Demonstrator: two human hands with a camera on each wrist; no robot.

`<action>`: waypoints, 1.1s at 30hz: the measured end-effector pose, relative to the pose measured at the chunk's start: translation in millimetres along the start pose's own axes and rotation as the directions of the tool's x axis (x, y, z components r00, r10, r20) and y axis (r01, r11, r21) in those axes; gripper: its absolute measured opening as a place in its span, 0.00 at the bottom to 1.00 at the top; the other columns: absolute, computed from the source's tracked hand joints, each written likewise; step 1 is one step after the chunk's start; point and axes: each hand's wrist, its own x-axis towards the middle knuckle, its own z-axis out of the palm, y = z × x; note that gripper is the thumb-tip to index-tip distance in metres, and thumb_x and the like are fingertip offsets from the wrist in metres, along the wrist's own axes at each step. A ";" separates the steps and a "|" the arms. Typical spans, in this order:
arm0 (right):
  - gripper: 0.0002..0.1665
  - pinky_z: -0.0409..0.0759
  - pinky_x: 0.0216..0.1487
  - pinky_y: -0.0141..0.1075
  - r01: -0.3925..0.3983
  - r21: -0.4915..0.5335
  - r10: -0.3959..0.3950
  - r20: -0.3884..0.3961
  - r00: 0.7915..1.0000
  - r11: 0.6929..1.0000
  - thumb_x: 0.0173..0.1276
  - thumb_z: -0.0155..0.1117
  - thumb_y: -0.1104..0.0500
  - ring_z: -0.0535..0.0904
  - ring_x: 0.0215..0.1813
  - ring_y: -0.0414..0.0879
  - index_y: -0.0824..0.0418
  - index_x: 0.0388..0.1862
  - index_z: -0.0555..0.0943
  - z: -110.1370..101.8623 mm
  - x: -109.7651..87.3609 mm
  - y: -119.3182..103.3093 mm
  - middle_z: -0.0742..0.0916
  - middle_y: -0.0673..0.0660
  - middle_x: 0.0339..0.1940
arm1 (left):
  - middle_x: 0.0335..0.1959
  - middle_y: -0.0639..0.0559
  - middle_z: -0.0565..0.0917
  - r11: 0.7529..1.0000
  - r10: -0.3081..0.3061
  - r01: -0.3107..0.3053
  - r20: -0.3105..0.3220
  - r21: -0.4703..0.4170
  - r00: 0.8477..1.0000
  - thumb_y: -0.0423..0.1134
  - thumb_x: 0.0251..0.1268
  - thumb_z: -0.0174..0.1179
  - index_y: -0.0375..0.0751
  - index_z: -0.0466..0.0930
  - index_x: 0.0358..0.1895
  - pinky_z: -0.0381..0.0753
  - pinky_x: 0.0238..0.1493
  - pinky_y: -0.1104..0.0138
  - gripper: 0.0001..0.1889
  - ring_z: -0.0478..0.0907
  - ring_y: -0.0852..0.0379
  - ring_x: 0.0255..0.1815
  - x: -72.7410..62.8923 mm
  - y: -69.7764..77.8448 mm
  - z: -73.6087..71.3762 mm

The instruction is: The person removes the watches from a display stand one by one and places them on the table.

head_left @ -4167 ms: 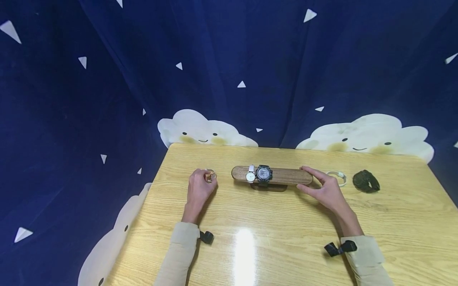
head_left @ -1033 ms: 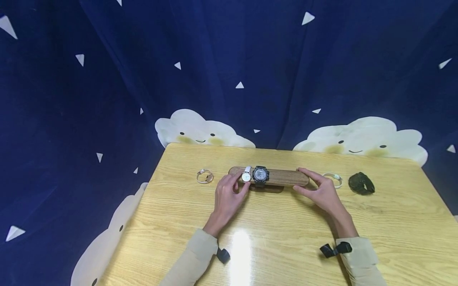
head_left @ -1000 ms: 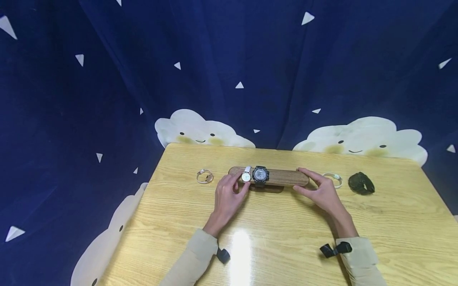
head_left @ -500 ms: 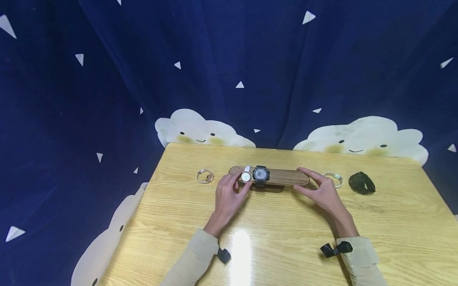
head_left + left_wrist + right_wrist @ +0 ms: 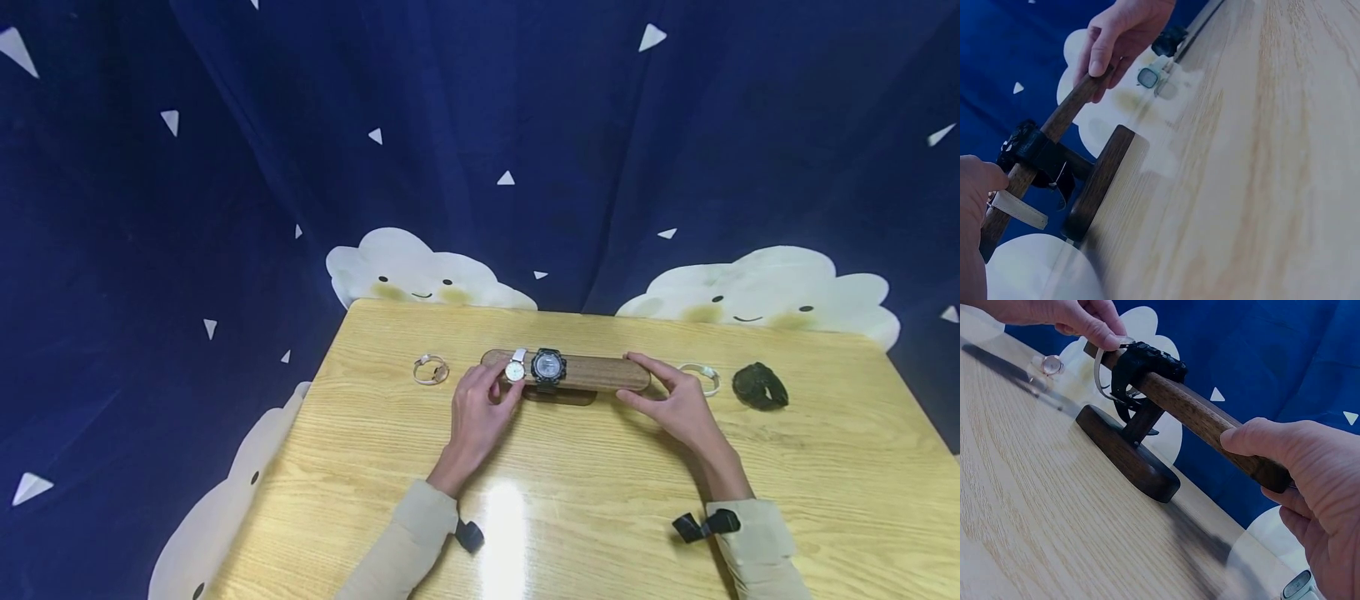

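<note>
White-strapped watch w/ round pale dial (image 5: 515, 371) sits near L end of brown wooden bar stand (image 5: 600, 372), just beside chunky black round watch (image 5: 548, 365); L hand (image 5: 476, 412) pinches it, R hand (image 5: 682, 408) grips stand's R end. Prob. adjusting it; next calls for steady bar, light touch. Pale wood-grain counter (image 5: 600, 500), navy cloud-print curtain (image 5: 480, 100) in b/g.

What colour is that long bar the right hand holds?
Brown, with visible wood grain; the bar shows best in the right wrist view.
</note>
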 end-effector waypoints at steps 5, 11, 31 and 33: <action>0.40 0.67 0.73 0.66 0.000 0.000 0.000 0.000 1.000 1.000 0.64 0.80 0.54 0.70 0.76 0.66 0.57 0.74 0.77 -0.1 -0.7 -0.3 0.79 0.63 0.73 | 0.22 0.50 0.80 1.000 0.002 -0.002 -0.006 -0.004 1.000 0.41 0.64 0.74 0.34 0.87 0.55 0.75 0.31 0.72 0.20 0.70 0.62 0.26 -0.3 -0.4 -1.5; 0.39 0.67 0.73 0.65 -0.004 0.001 0.004 -0.002 1.000 1.000 0.65 0.80 0.54 0.69 0.76 0.66 0.55 0.74 0.77 0.1 -1.5 1.2 0.79 0.64 0.73 | 0.21 0.54 0.77 1.000 -0.010 0.010 -0.016 0.006 1.000 0.40 0.63 0.73 0.34 0.88 0.54 0.75 0.30 0.72 0.19 0.68 0.63 0.25 0.9 -1.5 -4.1; 0.40 0.68 0.73 0.64 0.000 -0.010 0.000 -0.009 1.000 1.000 0.65 0.80 0.54 0.71 0.75 0.65 0.58 0.74 0.77 0.7 -0.4 0.3 0.80 0.62 0.72 | 0.18 0.52 0.78 1.000 0.003 -0.002 -0.050 0.005 0.999 0.39 0.60 0.75 0.32 0.89 0.52 0.75 0.27 0.73 0.19 0.68 0.64 0.23 6.4 -7.7 -10.8; 0.40 0.68 0.73 0.63 0.001 -0.010 -0.001 -0.011 1.000 1.000 0.64 0.80 0.54 0.71 0.75 0.65 0.58 0.74 0.77 0.5 -0.3 -0.6 0.80 0.62 0.72 | 0.18 0.53 0.77 1.000 0.005 -0.004 -0.047 0.008 0.999 0.40 0.60 0.75 0.33 0.88 0.52 0.75 0.27 0.73 0.20 0.68 0.64 0.23 7.1 -8.4 -11.1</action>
